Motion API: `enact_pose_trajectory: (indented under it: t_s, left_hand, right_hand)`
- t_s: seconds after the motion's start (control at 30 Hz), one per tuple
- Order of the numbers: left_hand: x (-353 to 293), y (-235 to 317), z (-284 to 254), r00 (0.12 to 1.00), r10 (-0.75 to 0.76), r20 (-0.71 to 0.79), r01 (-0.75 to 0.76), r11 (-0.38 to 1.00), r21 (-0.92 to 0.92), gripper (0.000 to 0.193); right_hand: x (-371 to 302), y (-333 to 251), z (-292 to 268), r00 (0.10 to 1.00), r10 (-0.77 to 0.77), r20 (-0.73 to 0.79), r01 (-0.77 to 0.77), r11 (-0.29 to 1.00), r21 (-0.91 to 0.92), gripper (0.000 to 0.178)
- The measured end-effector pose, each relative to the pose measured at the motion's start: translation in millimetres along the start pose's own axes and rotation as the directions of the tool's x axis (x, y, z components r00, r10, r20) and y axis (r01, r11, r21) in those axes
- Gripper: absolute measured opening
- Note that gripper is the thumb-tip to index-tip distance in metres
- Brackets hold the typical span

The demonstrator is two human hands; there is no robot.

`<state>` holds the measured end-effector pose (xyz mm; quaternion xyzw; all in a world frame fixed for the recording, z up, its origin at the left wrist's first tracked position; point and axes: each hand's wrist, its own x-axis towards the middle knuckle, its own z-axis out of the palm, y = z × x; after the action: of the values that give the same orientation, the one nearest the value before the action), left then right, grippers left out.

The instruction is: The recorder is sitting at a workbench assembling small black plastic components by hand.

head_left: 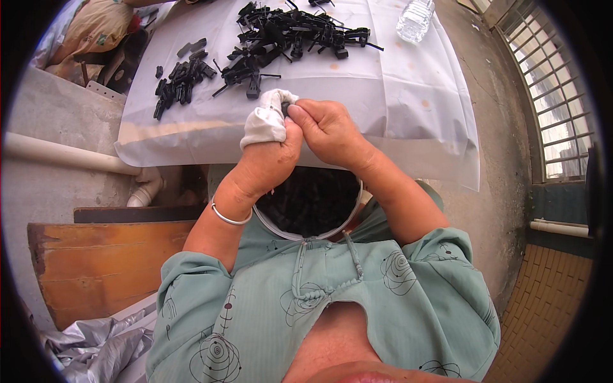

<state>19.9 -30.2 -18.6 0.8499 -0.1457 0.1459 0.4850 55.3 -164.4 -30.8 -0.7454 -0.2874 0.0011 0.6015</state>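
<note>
My left hand (273,155), its fingers wrapped in white cloth (264,125), is closed around a small black plastic part (286,109). Pressed against it, my right hand (332,131) pinches the same part between thumb and bent fingers. Both hands are over the near edge of a table covered with a clear plastic sheet (421,121). Just beyond them lies a large heap of black plastic parts (281,35), some with thin prongs sticking out. A smaller group of black pieces (184,80) lies to its left. Most of the held part is hidden by my fingers.
Below my hands, between my legs, stands a round pale-rimmed bucket (276,228) of black pieces. A clear plastic bottle (415,22) is at the far right of the table. A white pipe (70,152) and a wooden board (108,262) are at left; a barred window (549,83) is at right.
</note>
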Motion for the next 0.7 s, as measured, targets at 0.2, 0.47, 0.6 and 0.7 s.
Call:
enact_pose_trajectory:
  t_s: [0.2, 0.47, 0.6, 0.7]
  left_hand:
    - [7.3, 0.1, -38.1, 0.988, -0.107, 0.109, 0.111, 0.993, -0.029, 0.025]
    - [33.8, -80.0, -116.2, 0.981, 0.146, -0.127, -0.004, 0.672, 0.74, 0.055]
    - [9.6, -56.7, -76.0, 0.977, 0.135, -0.165, -0.052, 0.902, 0.428, 0.024]
    - [-2.2, -50.4, -44.0, 0.993, 0.01, -0.119, 0.013, 0.981, 0.193, 0.019]
  right_hand:
    - [21.0, -7.5, -0.9, 0.99, 0.014, 0.142, -0.017, 1.0, 0.019, 0.024]
    - [64.0, 34.6, 20.6, 0.998, -0.038, -0.047, -0.014, 0.613, -0.79, 0.018]
    - [67.1, 37.5, 19.0, 1.0, 0.02, 0.01, -0.003, 0.564, -0.826, 0.018]
    - [54.8, 30.9, 10.2, 0.995, -0.045, -0.089, -0.041, 0.623, -0.782, 0.017]
